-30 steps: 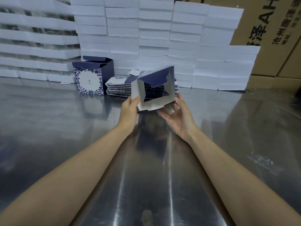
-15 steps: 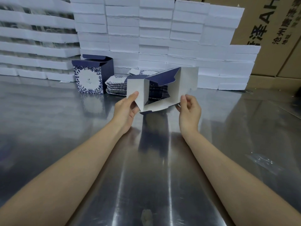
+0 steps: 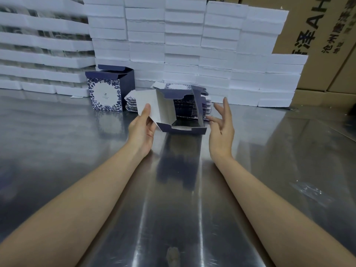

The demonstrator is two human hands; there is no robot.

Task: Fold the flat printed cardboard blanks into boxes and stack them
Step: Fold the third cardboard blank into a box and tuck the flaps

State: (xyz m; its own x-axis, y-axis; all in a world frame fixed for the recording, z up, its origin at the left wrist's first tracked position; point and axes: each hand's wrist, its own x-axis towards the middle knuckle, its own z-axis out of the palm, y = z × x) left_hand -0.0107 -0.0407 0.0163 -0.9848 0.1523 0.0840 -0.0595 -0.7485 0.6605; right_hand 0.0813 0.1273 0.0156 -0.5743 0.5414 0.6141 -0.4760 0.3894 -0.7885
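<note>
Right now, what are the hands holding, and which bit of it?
The left hand holds the half-folded box; the grip is on its white left flap, thumb on top. The right hand is open beside the box, holding nothing.

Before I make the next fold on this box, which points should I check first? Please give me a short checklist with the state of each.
1. Left hand grips the box: ok, thumb on the white side flap.
2. Right hand grips the box: not ok, it is open beside the right edge with fingers spread.
3. Box opened into a tube: ok, the white inside shows.
4. End flaps closed: not ok, the near flap stands out unfolded.
5. Far end closed: cannot tell.
6. Place to stack: ok, a finished box stands upright left of the blanks.
</note>
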